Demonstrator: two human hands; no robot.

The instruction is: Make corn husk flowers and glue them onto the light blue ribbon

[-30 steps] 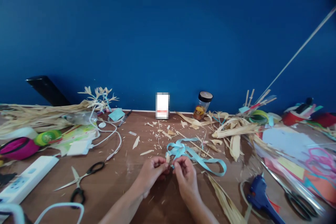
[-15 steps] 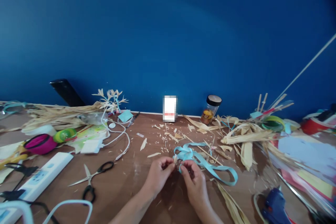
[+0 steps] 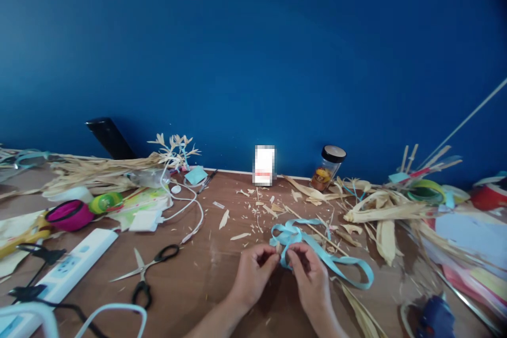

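Note:
My left hand (image 3: 255, 276) is closed in a pinch around a small pale piece of dried husk (image 3: 279, 247), which shows at the fingertips. Close beside it, my right hand (image 3: 311, 277) pinches a light blue ribbon (image 3: 358, 262). A short stretch of that ribbon bends between the two sets of fingertips. The rest lies in loose loops on the table behind the hands and trails off to the right. Exactly how the ribbon meets the husk piece is hidden by the fingers.
Open scissors (image 3: 143, 270) and a white power strip (image 3: 75, 269) lie at left. A lidded jar (image 3: 328, 168) stands by the blue partition (image 3: 253, 63). Dried husks (image 3: 386, 216) and a blue glue gun (image 3: 435, 317) are at right. Husk scraps dot the brown table (image 3: 206, 285).
The whole scene sits slightly further right as the camera turned left. Ribbon now bends visibly between my fingertips, where less of it showed before. Both hands keep their pinch.

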